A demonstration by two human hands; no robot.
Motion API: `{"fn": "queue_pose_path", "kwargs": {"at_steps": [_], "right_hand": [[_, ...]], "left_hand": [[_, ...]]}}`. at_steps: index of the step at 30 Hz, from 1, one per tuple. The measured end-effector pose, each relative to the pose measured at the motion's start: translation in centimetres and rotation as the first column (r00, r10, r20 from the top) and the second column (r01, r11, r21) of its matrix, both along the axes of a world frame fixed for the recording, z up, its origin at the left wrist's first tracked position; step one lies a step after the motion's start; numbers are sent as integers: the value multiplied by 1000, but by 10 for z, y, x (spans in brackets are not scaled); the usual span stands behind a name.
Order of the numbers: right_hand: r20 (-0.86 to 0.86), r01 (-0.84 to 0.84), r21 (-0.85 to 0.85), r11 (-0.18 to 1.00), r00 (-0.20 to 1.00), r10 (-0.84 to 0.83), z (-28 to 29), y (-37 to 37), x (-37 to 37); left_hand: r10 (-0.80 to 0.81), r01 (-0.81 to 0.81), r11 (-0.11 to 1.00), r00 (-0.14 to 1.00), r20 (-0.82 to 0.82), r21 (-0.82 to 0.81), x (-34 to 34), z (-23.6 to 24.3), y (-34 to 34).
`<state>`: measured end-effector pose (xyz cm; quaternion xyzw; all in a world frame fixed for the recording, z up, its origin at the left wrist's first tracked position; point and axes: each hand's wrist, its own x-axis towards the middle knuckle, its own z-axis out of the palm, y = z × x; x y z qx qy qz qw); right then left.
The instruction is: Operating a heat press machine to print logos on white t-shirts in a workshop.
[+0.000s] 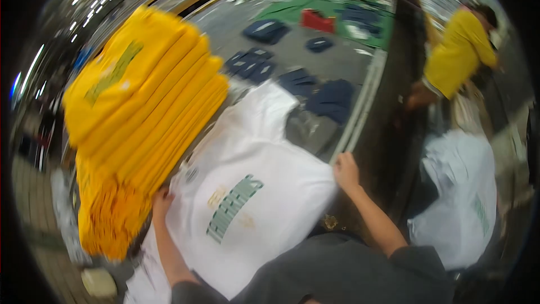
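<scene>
A white T-shirt point(281, 191) with green lettering and a small pale yellow print is spread over the table in front of me, partly covering other white cloth. At the shirt's right edge, my right hand point(346, 171) is closed, pinching the fabric at a corner. My left hand point(162, 202) is closed on the shirt's left edge, its fingertips partly hidden, right beside a tall stack of folded yellow shirts point(140, 95). That stack leans and carries a green print on its top piece.
Navy folded garments point(332, 101) and a red cloth point(318, 21) lie farther up the grey table point(225, 22). A green cloth point(298, 5) covers its far part. On the right are a white garment pile point(458, 197) and a person in a yellow shirt point(458, 50).
</scene>
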<state>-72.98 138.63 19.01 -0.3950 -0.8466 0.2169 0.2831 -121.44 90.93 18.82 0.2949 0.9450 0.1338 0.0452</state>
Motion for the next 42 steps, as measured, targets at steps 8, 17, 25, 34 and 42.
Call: {"fn": "queue_pose_path", "kwargs": {"at_steps": [8,17,25,34,42], "right_hand": [[11,-13,23,1000,1000,13,0,-1,-6],[44,0,18,1000,999,-1,-1,-1,-8],[13,15,17,1000,1000,-16,4,-3,-10],[20,8,-2,1000,1000,-8,2,0,-10],[35,20,-7,1000,999,-20,5,-1,-10]], "left_hand": [[313,-315,947,857,-409,64,26,35,32],[35,-79,924,992,124,374,37,33,165],[46,-31,999,885,464,-39,17,62,237],[-2,44,996,891,455,-81,20,73,252],[-150,147,985,988,29,91,18,55,264]]}}
